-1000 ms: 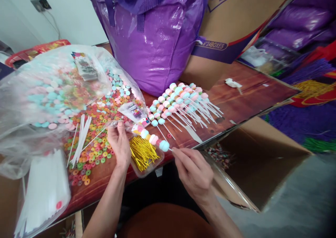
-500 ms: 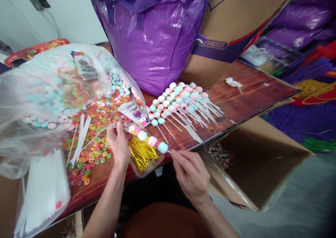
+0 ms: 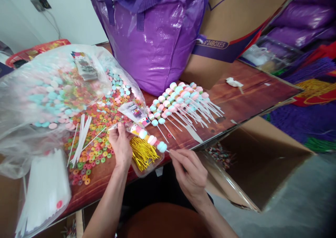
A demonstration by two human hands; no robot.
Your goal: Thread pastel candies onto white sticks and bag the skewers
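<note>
My right hand [image 3: 189, 172] pinches the white stick of a candy skewer [image 3: 152, 141] strung with pastel blue, pink and white sweets. The skewer's far end sits inside a small clear wrapper [image 3: 125, 127] that my left hand [image 3: 120, 145] grips by its mouth. Both hands hover over a clear tray of gold twist ties [image 3: 143, 154] at the table's near edge. A pile of finished skewers [image 3: 181, 101] lies just beyond, sticks pointing right.
A big clear bag of pastel sweets [image 3: 49, 91] and loose coloured ring candies [image 3: 94, 140] cover the left of the wooden table [image 3: 249, 94]. White sticks [image 3: 80, 138] lie among them. A purple bag [image 3: 152, 38] stands behind; an open cardboard box [image 3: 252, 161] sits right.
My right hand has pushed the skewer a little up and left, further into the wrapper. My left hand has barely moved.
</note>
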